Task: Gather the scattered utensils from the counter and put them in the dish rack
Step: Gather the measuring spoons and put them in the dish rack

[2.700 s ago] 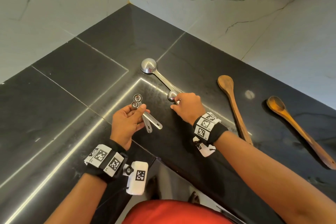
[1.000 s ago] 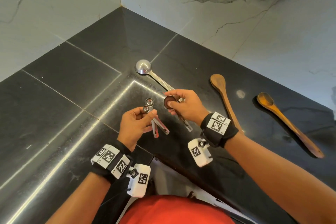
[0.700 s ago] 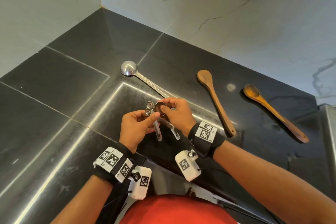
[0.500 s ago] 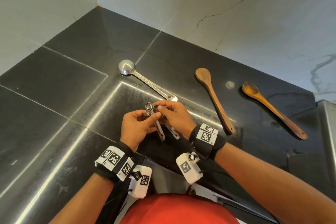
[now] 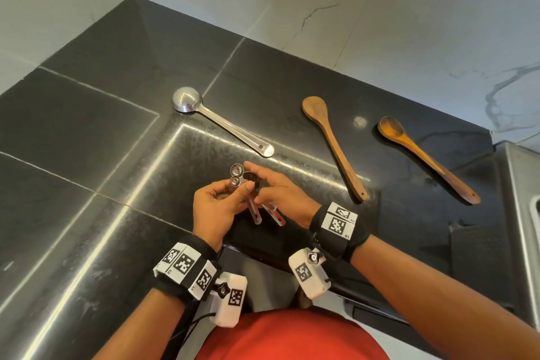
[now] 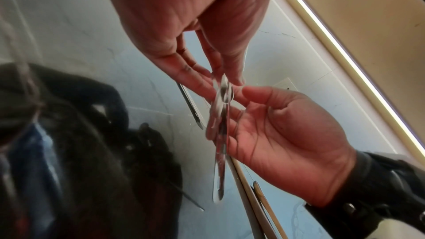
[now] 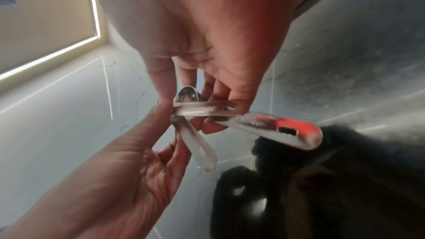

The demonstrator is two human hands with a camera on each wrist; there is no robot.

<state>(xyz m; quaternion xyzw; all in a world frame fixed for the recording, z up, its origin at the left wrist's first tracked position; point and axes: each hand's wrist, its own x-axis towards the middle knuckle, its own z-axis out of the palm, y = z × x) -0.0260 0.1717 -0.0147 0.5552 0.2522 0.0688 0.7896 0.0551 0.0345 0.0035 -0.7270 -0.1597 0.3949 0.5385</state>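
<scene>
My left hand (image 5: 230, 193) holds two small steel measuring spoons (image 5: 235, 176) by their handles above the black counter (image 5: 87, 131), thumb pressed on top. My right hand (image 5: 263, 184) pinches a third, larger measuring spoon (image 5: 252, 179) and holds it against the other two; its forefinger sticks out straight. In the right wrist view the three handles (image 7: 207, 110) fan out between both hands. A long steel scoop (image 5: 222, 123) lies bowl down on the counter beyond my hands. Two wooden spoons (image 5: 333, 149) (image 5: 423, 158) lie to the right.
White marble walls (image 5: 321, 9) close the counter's back corner. A steel rim (image 5: 523, 213) shows at the far right edge. The counter's front edge (image 5: 263, 257) runs just below my wrists.
My right hand lifted the third measuring spoon off the counter and brought it to the two in my left hand. The view has swung to the right.
</scene>
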